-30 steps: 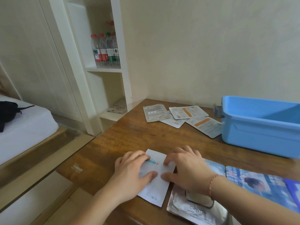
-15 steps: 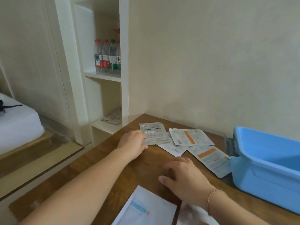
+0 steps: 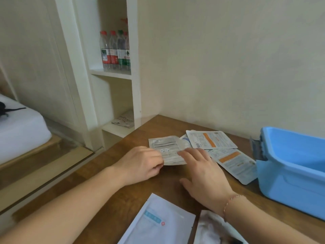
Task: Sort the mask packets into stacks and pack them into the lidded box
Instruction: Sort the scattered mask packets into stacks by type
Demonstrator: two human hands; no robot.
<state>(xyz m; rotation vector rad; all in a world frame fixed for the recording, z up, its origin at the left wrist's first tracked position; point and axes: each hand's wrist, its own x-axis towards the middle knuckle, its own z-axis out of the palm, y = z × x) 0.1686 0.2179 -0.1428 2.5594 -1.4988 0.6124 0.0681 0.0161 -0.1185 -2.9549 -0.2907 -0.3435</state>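
At twelve o'clock on the table (image 3: 140, 187), her left hand (image 3: 142, 164) is pinching the grey packet (image 3: 167, 148)'s near edge, right hand (image 3: 204, 171) lying open beside; it's looking light, floppy, slippery.

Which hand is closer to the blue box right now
Right. The right hand lies on the table beside the orange-striped packets, partway to the blue box; the left hand holds the grey packet, farther away.

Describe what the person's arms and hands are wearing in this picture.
Both forearms are bare, with no sleeves in view. The left hand wears nothing that shows: no ring, watch or glove. The right hand is also ungloved, and a thin bracelet of small pinkish-gold beads or links circles its wrist.
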